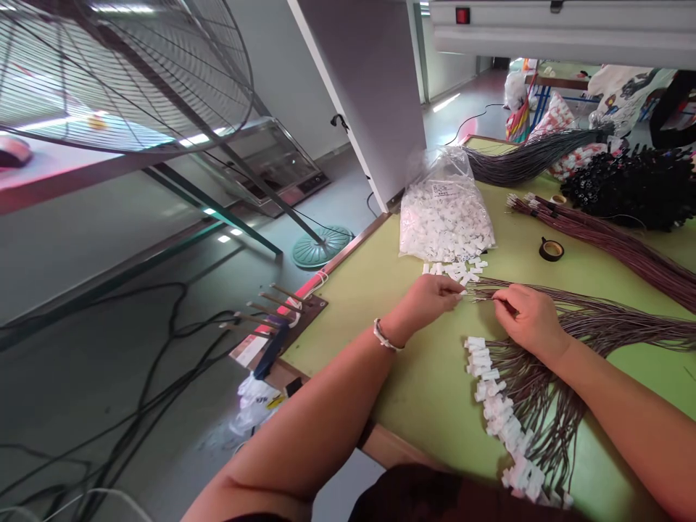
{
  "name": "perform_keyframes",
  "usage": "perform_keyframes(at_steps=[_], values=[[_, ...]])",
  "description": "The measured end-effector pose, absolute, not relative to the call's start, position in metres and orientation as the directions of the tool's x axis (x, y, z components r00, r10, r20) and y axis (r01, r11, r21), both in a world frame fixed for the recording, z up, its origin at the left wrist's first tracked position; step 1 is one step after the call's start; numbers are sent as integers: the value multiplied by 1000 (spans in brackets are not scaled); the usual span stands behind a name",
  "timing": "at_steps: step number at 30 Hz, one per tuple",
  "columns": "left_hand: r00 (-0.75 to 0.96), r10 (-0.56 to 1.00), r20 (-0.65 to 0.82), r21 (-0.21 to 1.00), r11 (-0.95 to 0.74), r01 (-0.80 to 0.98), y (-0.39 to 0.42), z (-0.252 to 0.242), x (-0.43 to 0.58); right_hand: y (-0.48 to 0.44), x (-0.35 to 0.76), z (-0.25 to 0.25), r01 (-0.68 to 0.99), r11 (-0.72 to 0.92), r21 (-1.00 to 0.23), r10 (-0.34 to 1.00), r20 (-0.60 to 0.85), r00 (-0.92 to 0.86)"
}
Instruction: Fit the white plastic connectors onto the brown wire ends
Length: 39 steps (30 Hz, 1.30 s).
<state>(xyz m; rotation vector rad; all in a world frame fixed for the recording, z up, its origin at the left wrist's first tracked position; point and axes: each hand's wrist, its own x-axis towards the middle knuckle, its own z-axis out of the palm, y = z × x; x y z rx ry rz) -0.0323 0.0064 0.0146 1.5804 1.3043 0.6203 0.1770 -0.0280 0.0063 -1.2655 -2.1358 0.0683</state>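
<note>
White connector (464,293) pinched by left hand (433,298), wire (483,299) by right hand (528,319); plastic bag (446,210), tape roll (550,257) beyond.

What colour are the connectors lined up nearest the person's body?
The connectors are white, seen best in the head view.

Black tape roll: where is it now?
In the head view, the black tape roll lies right of centre on the green tabletop, between the bag of white pieces and the dark red wire bundle, beyond the right hand.

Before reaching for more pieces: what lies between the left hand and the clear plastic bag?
Loose white plastic connectors lie between the left hand and the bag, in the head view.
</note>
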Motion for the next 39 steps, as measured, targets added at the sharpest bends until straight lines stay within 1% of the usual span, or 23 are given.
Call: perform_keyframes(at_steps=[1,3,4,6,9,13,15,20,22,27,32,35,37,39], values=[[325,917,-231,936,117,333,6,15,-32,-29,176,8,767,526,-368,806,504,-311],[413,863,-290,957,258,133,5,16,-29,-31,176,10,749,521,-410,809,518,-280],[456,835,-307,947,314,63,4,16,-27,-31,176,11,742,520,-424,809,523,-268],[529,779,-336,915,404,-14,1,15,-24,-32,177,11,744,520,-419,806,529,-265],[561,745,-361,883,466,-50,0,15,-22,-32,179,11,774,514,-370,803,525,-282],[552,747,-370,873,483,-68,1,14,-23,-32,179,10,786,517,-340,794,535,-290],[551,748,-371,871,486,-73,1,15,-24,-32,178,10,780,527,-339,788,540,-297],[547,745,-381,857,506,-93,2,14,-24,-33,179,10,771,507,-385,803,535,-261],[550,745,-377,856,507,-99,2,13,-24,-33,179,10,777,503,-378,805,533,-262],[539,772,-338,875,468,-121,3,10,-24,-33,178,11,785,522,-334,792,531,-301],[488,826,-280,922,374,-104,4,6,-24,-34,177,9,790,511,-339,804,512,-300],[410,898,-161,970,220,-100,2,3,-19,-34,175,7,775,486,-403,835,477,-276],[365,930,-45,993,81,-86,-1,0,-14,-34,173,5,758,452,-471,864,443,-241],[346,935,79,997,-73,-31,-4,-3,-10,-34,173,3,745,430,-510,882,413,-226]])
